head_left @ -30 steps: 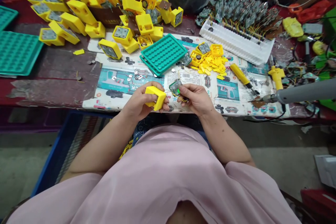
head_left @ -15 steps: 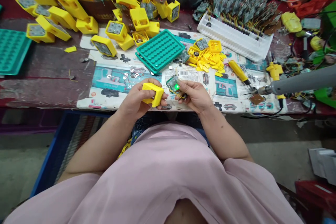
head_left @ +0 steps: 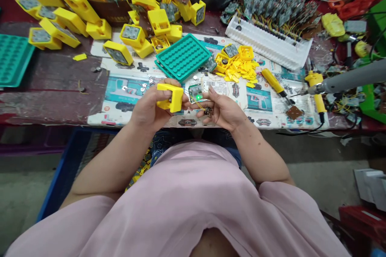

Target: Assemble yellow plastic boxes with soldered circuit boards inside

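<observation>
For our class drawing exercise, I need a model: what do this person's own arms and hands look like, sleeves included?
Each grip is an ungloved hand: the left hand and right hand show no watch or bracelet. The forearms are bare too. Loose, plain, pale pink sleeves end near the elbows, matching the top.

stacked teal trays [head_left: 183, 55] lie left of a yellow-handled tool [head_left: 272, 81].
</observation>
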`<act>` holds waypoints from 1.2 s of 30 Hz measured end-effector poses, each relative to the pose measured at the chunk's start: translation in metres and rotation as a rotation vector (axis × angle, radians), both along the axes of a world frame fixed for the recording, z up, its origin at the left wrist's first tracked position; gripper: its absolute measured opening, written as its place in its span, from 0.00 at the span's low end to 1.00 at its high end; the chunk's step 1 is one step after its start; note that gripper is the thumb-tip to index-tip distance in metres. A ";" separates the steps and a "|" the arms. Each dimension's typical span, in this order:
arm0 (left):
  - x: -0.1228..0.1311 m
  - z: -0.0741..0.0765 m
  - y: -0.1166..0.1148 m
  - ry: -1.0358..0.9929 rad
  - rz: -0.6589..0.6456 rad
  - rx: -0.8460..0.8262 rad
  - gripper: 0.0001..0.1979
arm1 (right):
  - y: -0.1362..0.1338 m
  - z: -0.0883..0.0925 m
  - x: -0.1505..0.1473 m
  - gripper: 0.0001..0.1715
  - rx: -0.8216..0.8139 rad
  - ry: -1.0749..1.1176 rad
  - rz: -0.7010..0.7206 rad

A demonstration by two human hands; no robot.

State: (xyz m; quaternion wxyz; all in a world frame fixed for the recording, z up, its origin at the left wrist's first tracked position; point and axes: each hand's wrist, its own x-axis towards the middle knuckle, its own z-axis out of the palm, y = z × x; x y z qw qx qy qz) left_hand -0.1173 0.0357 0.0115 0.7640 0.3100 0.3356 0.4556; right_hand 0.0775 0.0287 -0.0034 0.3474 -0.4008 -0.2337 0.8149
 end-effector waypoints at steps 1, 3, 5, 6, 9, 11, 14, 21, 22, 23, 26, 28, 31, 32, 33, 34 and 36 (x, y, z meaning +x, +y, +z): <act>0.000 0.002 0.001 -0.003 0.011 0.015 0.13 | -0.001 0.001 0.001 0.30 0.007 0.025 0.022; -0.001 0.005 0.001 0.001 0.035 0.033 0.12 | -0.003 0.000 0.004 0.33 0.041 0.066 0.050; -0.003 0.007 0.000 0.017 0.066 0.034 0.11 | -0.004 -0.002 0.006 0.35 0.091 0.077 0.063; -0.004 0.008 0.000 0.024 0.084 0.040 0.10 | -0.005 -0.003 0.006 0.34 0.123 0.072 0.062; -0.007 0.009 -0.002 0.028 0.126 0.079 0.10 | -0.007 -0.006 0.005 0.24 0.213 0.028 0.053; -0.011 0.008 -0.003 0.022 0.151 0.115 0.10 | -0.007 -0.007 0.003 0.21 0.231 0.010 0.057; -0.016 0.002 -0.004 -0.006 0.175 0.214 0.13 | -0.005 -0.006 0.000 0.22 0.204 0.022 0.064; -0.026 0.000 -0.014 -0.092 0.162 0.437 0.12 | -0.004 -0.005 -0.010 0.27 0.233 -0.165 0.115; -0.028 0.002 -0.015 -0.117 0.170 0.462 0.12 | -0.003 -0.006 -0.011 0.27 0.286 -0.242 0.116; -0.031 0.003 -0.016 -0.133 0.181 0.471 0.12 | -0.002 -0.009 -0.011 0.26 0.359 -0.334 0.107; -0.043 0.006 -0.017 -0.146 0.188 0.414 0.12 | 0.012 -0.015 -0.005 0.20 0.674 -0.671 0.029; -0.050 0.007 -0.016 -0.136 0.167 0.299 0.12 | 0.027 -0.016 0.001 0.15 0.905 -0.898 -0.008; -0.055 0.005 -0.013 -0.161 0.146 0.122 0.13 | 0.047 -0.008 0.008 0.12 1.206 -1.145 0.005; -0.054 0.005 -0.012 -0.182 0.143 0.076 0.14 | 0.049 -0.004 0.008 0.13 1.273 -1.177 0.004; -0.053 0.005 -0.011 -0.203 0.139 0.035 0.15 | 0.049 0.001 0.007 0.16 1.309 -1.166 0.007; -0.051 0.005 -0.011 -0.222 0.133 0.001 0.15 | 0.046 0.006 0.005 0.18 1.306 -1.108 0.020; -0.045 0.005 -0.009 -0.254 0.114 -0.048 0.14 | 0.033 0.012 -0.002 0.22 1.183 -0.892 0.078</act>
